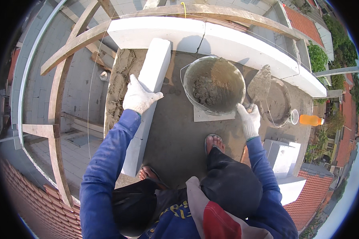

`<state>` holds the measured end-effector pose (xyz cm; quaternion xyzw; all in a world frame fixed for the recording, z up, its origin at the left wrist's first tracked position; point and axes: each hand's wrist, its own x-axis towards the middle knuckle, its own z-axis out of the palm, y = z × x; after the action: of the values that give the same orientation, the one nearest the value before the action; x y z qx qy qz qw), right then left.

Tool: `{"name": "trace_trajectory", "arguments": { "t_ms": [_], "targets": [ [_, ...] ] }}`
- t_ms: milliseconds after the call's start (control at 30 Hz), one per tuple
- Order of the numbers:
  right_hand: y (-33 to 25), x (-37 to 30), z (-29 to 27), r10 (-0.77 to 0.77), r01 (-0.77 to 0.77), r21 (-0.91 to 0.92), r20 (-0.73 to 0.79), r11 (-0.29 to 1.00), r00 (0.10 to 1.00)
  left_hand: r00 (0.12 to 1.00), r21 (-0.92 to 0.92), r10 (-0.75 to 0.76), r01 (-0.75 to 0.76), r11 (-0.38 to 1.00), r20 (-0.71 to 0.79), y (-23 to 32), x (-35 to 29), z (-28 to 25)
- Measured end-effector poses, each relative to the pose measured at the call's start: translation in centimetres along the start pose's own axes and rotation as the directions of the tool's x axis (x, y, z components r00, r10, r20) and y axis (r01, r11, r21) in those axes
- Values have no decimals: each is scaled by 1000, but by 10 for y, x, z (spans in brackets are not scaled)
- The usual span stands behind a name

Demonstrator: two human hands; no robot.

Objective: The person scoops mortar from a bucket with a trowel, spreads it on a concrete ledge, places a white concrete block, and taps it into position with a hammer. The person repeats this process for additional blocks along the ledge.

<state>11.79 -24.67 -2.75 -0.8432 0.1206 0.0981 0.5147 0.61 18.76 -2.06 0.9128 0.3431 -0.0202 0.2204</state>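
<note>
My left hand, in a white work glove, lies against a long white block at the left, thumb stretched apart from the fingers. The block stands on the grey slab beside a bed of wet mortar. In my gloved right hand is a trowel, its mortar-smeared blade pointing away from me. Between my hands a bucket tilts toward me on a pale flat piece, with grey mortar inside.
A row of white blocks borders the far edge. Right of the trowel sit a round mortar-coated container, a clear cup and an orange bottle. Wooden beams and a drop lie left; more blocks stand near right.
</note>
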Motion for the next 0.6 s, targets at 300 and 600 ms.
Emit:
{"name": "trace_trajectory", "arguments": {
  "t_ms": [300, 600],
  "targets": [
    [-22, -12, 3, 48, -55, -83, -78, 995, 996, 992, -23, -90, 92, 995, 84, 34, 8, -27],
    [-72, -85, -214, 0, 50, 185, -261, 981, 965, 992, -309, 64, -27, 951, 110, -2, 14, 2]
  ]
}}
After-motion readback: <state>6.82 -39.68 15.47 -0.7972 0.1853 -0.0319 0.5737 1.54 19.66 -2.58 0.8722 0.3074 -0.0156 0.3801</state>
